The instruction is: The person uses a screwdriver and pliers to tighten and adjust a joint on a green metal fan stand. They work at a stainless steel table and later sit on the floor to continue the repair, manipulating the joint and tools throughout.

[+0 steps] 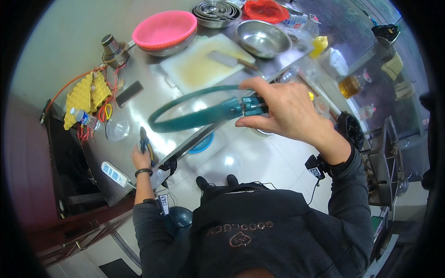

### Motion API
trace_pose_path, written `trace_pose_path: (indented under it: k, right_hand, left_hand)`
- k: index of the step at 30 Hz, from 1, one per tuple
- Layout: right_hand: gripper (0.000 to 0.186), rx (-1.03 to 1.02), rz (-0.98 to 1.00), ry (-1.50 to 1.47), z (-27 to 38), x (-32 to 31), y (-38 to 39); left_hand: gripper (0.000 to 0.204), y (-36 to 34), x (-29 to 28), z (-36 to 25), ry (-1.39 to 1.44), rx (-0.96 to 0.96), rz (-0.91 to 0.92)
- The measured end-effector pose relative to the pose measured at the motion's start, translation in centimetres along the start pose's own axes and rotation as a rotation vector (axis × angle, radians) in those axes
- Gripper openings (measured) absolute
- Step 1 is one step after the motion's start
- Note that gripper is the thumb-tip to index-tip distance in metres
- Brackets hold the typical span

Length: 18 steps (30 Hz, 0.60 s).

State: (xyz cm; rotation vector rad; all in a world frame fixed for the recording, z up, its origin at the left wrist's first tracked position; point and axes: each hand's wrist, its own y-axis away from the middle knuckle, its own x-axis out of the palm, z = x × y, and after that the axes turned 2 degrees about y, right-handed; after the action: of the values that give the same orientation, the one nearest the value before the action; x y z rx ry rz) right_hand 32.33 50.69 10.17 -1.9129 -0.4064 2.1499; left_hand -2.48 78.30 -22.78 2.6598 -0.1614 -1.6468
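Dark sweatshirt point(273, 211), glittery heart emblem point(240, 239); black left-wrist bracelet point(144, 172); dark shoes point(202, 182).

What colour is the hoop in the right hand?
The hoop is dark teal green; the head view shows it best.

On the table point(139, 111), a cutting board point(185, 74) lies toward the back, a knife point(223, 59) upon it. Nested bowls point(215, 13) stand behind the board; a basin point(263, 39) sits to its right. At the person's far left, a bottle point(85, 118) is beside egg trays point(79, 99). Pliers point(144, 139), in the left hand point(140, 158), are right of a power strip point(114, 173).
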Motion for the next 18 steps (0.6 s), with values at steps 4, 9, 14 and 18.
trace_pose_path:
  k: [4,9,14,18]
  right_hand:
    - [0.061,-0.039,0.006,0.026,2.1,0.9,-0.8]
    - [0.074,-0.026,0.019,-0.022,4.8,1.1,-1.3]
    - [0.072,-0.11,0.015,-0.38,4.2,-1.4,-0.5]
    - [0.053,-0.163,-0.041,-0.389,3.4,-2.0,0.1]
  left_hand:
    - [0.053,3.3,-10.1,-11.6,1.002,0.617,-0.249]
    - [0.063,14.6,-16.3,-23.2,0.458,1.311,-0.031]
    - [0.048,15.0,-17.6,-24.6,0.76,1.221,0.143]
    - [0.046,14.2,-18.2,-23.6,0.762,1.215,0.164]
